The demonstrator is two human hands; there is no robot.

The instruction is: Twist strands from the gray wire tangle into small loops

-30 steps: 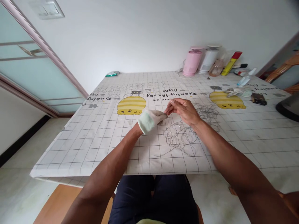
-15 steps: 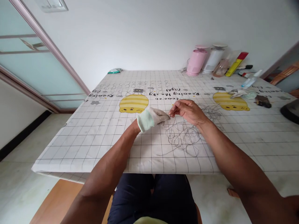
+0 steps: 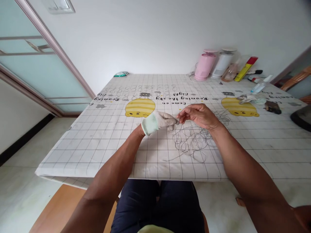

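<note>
My left hand (image 3: 165,121), in a white glove with a pale green cuff, is closed in a pinch on thin grey wire. Bare, my right hand (image 3: 198,116) meets it fingertip to fingertip, its thumb and fingers pinching at the same wire. The bit between the fingertips is too small to see well. Just below both hands lies a loose tangle of thin wire (image 3: 190,142) on the checked tablecloth (image 3: 97,152). Farther back, small wire loops shaped like figure eights (image 3: 140,88) lie in rows.
At the back right stand a pink cylinder-shaped device (image 3: 205,66), a similar white one (image 3: 222,64), a bottle (image 3: 229,72) and a yellow tube with a red cap (image 3: 245,69). A crumpled glove (image 3: 252,99) and a dark small object (image 3: 272,106) lie at right. A green packet (image 3: 120,74) is at back left.
My right hand has shifted slightly to the right and its fingers have turned a little. The left hand stays nearly in place. The view has moved slightly.
</note>
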